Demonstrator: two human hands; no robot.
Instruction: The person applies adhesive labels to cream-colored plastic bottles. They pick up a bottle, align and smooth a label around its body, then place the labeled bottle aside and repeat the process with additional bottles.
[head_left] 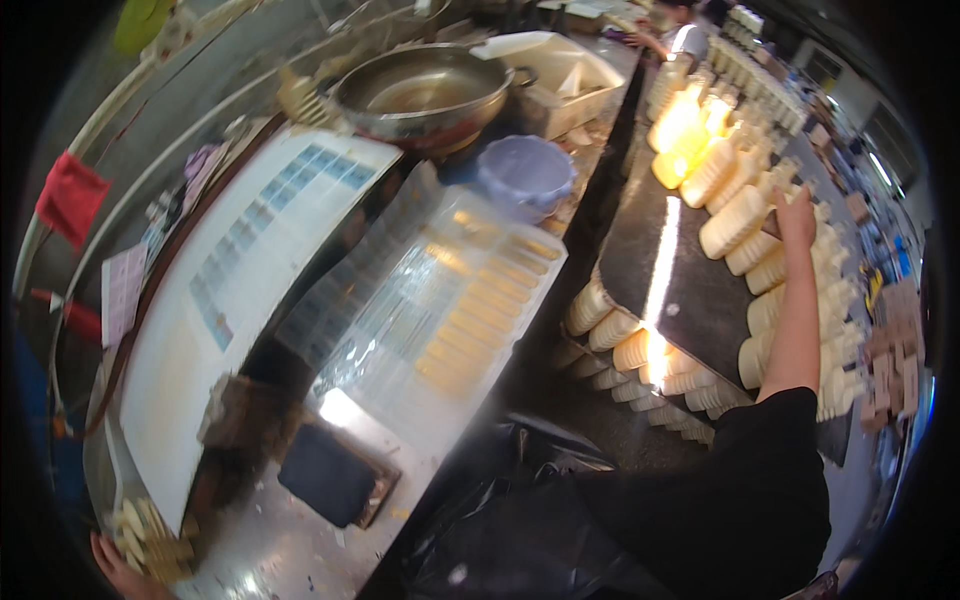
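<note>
My right arm, in a black sleeve, stretches up to the right over a dark tabletop (pixel 690 270). At its end my right hand (pixel 795 215) is among rows of cream plastic bottles (pixel 728 222) lying on their sides. Its fingers seem closed about the neck end of one bottle; the exact grip is small and blurred. My left hand (pixel 122 572) shows only in part at the lower left rim. It lies against a cream ribbed bundle (pixel 155 540), at the lower end of a tilted white board (pixel 180 400); most of its fingers are hidden.
A clear-covered tray with yellow strips (pixel 480 330) lies on the left bench beside a dark block (pixel 325 475). Beyond stand a lavender basin (pixel 527 172), a metal pan (pixel 425 90) and a white bin (pixel 590 70). More bottles (pixel 610 330) fill a lower level. A co-worker (pixel 680 35) is far off.
</note>
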